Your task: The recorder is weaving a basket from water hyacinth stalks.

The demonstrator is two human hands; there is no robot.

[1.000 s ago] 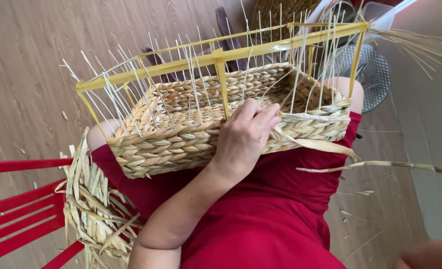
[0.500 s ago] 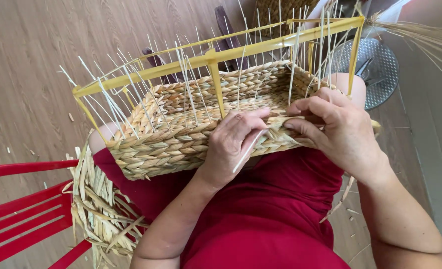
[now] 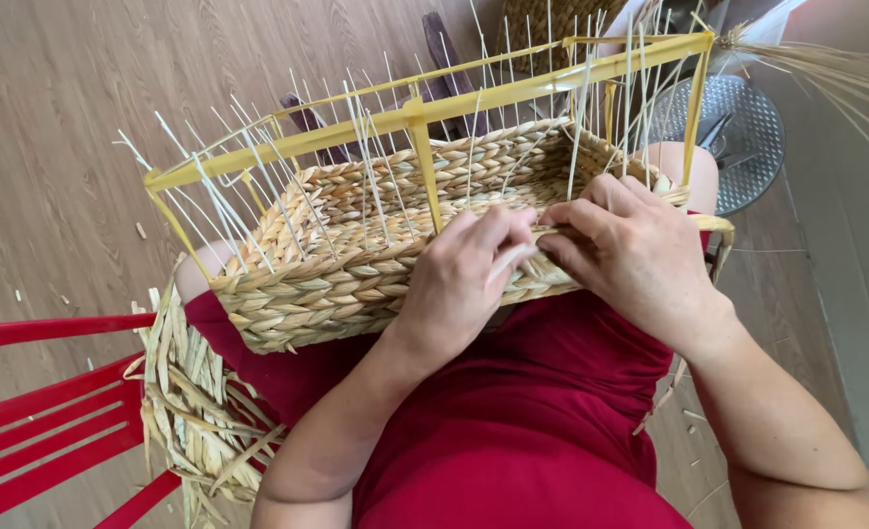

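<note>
Woven basket (image 3: pixel 356 255) rests across your lap, long axis running left-low to right-high, yellow frame (image 3: pixel 424 113) above it, thin upright stakes (image 3: pixel 366 147) poking through. Near wall faces you; both hands meet at its right half. Your left hand (image 3: pixel 469 284) presses on weave, fingers curled, pinching pale flat strand (image 3: pixel 509 264). Your right hand (image 3: pixel 640 257) clenched on same strand's far end, just beside left, nearer to basket's right corner.
</note>
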